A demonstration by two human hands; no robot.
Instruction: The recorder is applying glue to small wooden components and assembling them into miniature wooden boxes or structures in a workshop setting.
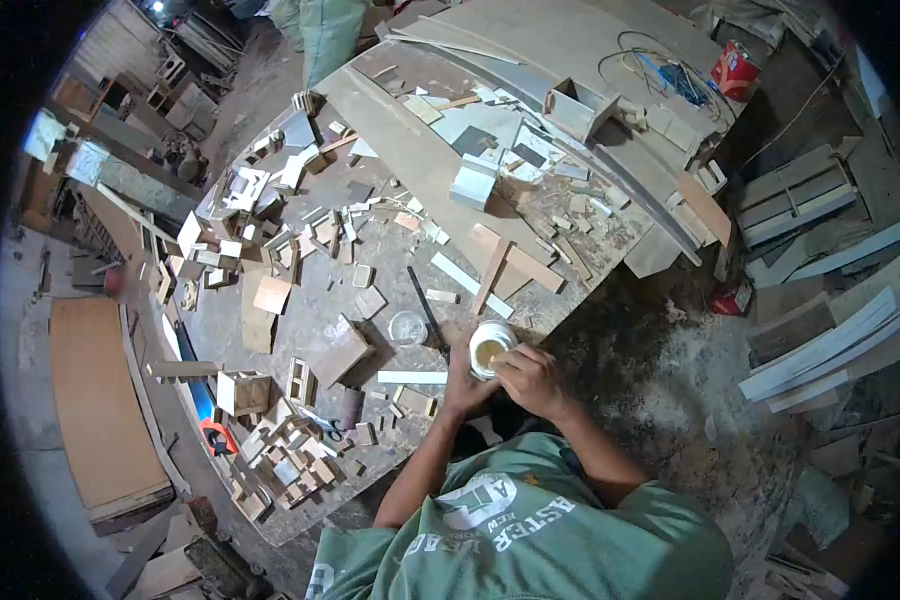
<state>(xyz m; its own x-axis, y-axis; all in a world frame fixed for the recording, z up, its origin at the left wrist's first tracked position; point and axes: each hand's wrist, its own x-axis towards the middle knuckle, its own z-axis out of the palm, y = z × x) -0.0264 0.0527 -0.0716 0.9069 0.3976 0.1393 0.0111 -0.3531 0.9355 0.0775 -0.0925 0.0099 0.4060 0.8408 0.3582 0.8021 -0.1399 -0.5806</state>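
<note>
Near the front edge of the worktable, my left hand is wrapped round the side of a white open jar. A yellowish substance shows inside the jar. Over the jar's right rim, my right hand has its fingers pinched together; what they hold, if anything, is too small to make out. Left of the jar stands a small clear round tub, beside a dark thin strip. A white strip lies on the table close to my left wrist.
Wood offcuts and small wooden boxes crowd the worktable. Scissors and an orange-handled saw lie at the left. A red can and tangled cables are far right. Boards lie to the right.
</note>
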